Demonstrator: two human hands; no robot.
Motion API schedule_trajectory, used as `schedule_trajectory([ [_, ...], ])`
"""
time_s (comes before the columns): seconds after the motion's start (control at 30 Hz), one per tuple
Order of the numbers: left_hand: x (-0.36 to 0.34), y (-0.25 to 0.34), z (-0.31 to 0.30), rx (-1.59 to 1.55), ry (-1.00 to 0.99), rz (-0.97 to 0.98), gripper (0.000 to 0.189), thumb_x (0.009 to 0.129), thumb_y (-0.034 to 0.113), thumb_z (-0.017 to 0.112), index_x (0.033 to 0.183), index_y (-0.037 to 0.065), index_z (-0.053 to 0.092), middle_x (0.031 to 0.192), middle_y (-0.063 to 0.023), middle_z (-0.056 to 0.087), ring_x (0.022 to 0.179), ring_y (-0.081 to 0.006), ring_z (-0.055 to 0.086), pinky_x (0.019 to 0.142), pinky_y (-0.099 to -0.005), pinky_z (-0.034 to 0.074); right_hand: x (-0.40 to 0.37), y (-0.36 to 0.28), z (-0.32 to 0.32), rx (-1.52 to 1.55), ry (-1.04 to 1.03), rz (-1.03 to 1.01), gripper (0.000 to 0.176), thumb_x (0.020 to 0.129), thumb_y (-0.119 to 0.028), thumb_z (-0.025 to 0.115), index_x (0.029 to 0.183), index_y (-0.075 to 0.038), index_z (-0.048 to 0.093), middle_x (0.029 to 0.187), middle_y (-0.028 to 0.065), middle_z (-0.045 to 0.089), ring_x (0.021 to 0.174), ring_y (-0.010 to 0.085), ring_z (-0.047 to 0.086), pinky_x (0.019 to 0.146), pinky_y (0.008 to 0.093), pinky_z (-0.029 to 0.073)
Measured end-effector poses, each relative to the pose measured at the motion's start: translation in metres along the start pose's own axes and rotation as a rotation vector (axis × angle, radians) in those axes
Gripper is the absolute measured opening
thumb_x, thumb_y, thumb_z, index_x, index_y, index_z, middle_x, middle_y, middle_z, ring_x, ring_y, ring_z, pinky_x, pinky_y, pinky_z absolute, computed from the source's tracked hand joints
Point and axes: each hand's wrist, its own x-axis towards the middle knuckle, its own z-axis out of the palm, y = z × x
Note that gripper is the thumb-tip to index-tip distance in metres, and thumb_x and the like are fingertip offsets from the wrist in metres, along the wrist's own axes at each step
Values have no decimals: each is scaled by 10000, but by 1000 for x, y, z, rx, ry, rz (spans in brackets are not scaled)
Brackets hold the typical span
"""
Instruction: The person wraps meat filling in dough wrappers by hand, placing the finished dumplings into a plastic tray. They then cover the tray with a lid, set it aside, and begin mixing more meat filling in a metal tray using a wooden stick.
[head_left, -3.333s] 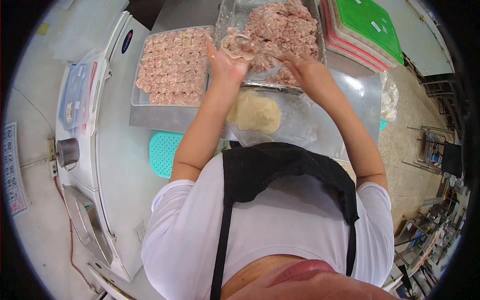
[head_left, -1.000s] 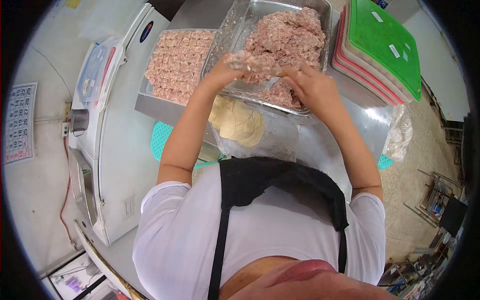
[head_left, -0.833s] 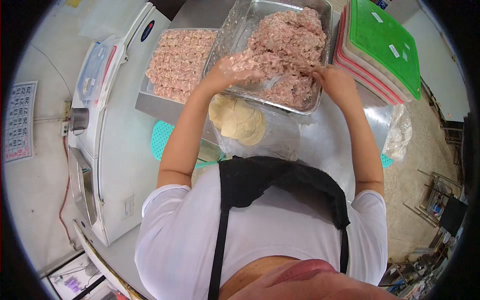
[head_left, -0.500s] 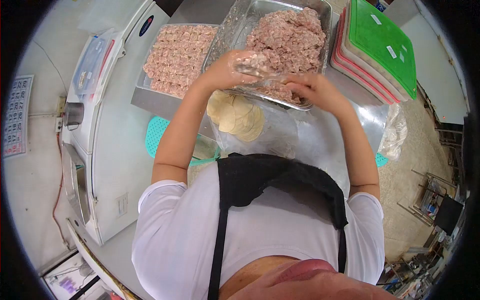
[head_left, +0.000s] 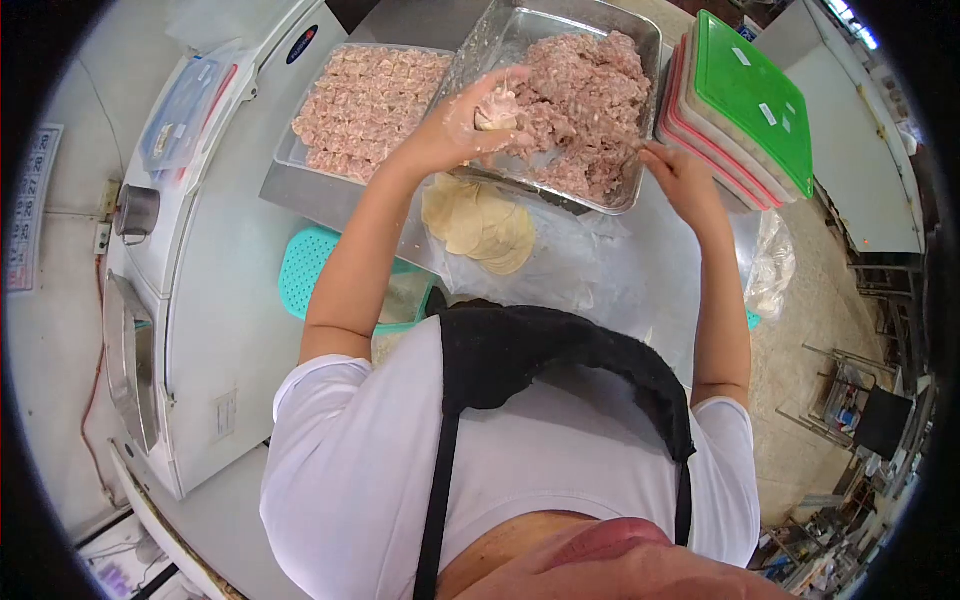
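My left hand [head_left: 462, 125] is raised over the near left corner of a metal tray [head_left: 650, 60] of pink minced filling [head_left: 590, 100], and its fingers close around a filled dumpling [head_left: 494, 108]. My right hand [head_left: 672, 170] is at the tray's near right rim, gripping a thin utensil whose tip reaches into the filling; the utensil is mostly hidden. A stack of round pale wrappers [head_left: 480, 230] lies on clear plastic just below my left wrist.
A clear tray of finished dumplings [head_left: 365, 100] sits left of the meat tray. Stacked lids, green on top [head_left: 750, 100], lie to the right. A white appliance [head_left: 200, 250], a teal basket [head_left: 310, 280] and a bag [head_left: 775, 270] surround the steel table [head_left: 660, 290].
My hands, together over the dumpling half a second ago, have separated: the left lifted up with the closed dumpling, the right swung out to the tray's near right edge.
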Motion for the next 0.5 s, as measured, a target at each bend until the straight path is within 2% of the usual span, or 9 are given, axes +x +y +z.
schedule_trajectory([
  [0.03,-1,4,-2,86,59,127,476,713,236,752,1132,92,580,1012,-50,632,940,-170,576,842,-322,455,-3,-12,-12,263,57,27,283,916,-269,551,1041,-46,673,975,168,667,858,270,652,779,326,489],
  [0.07,-1,3,-5,79,60,135,476,713,236,752,1132,92,580,1012,-50,632,940,-170,576,842,-322,455,-6,-28,-22,253,60,29,283,916,-269,551,1041,-46,673,975,168,667,858,270,652,779,326,489],
  [0.13,-1,0,-10,223,-6,284,473,701,253,767,1111,89,599,970,-58,644,929,-201,599,834,-341,464,-13,-64,-29,515,-99,-17,325,901,-251,590,1106,-3,635,988,164,675,846,235,649,789,291,478],
  [0.17,0,2,-14,217,-9,292,473,701,253,767,1111,89,599,970,-58,644,929,-201,599,834,-341,464,-15,-79,-22,507,-93,-11,325,901,-251,590,1106,-3,635,988,164,675,846,235,649,789,291,478],
  [0.23,0,6,-22,38,-322,323,478,688,270,781,1088,71,610,1026,-101,645,961,-259,609,848,-359,465,-17,-103,-8,426,-133,-69,284,899,-247,592,1071,-30,655,924,156,672,788,253,638,747,301,484],
  [0.33,-9,-4,-34,209,-241,379,548,707,260,763,1198,103,577,994,-145,641,986,-316,606,884,-385,462,-7,-109,-27,144,-36,-202,255,890,-259,598,1058,-81,670,862,146,651,744,293,621,692,334,492],
  [0.37,-11,-21,-37,209,-237,386,548,707,260,763,1198,103,577,994,-145,641,986,-316,606,884,-385,462,-8,-119,-28,138,-33,-205,255,890,-259,598,1058,-81,670,862,146,651,744,293,621,692,334,492],
  [0.43,-16,-56,-47,277,52,317,437,702,235,763,1048,30,593,1024,-138,637,969,-313,598,859,-378,462,-12,-150,-27,-89,189,-124,244,878,-278,601,1047,-119,675,808,138,620,718,331,602,642,384,484],
  [0.5,-16,-58,-69,267,-32,350,475,700,240,766,1085,30,583,1045,-148,632,992,-315,592,872,-376,457,-4,-166,-1,-106,209,-194,247,876,-280,600,1046,-116,672,795,135,615,718,333,604,632,395,478],
])
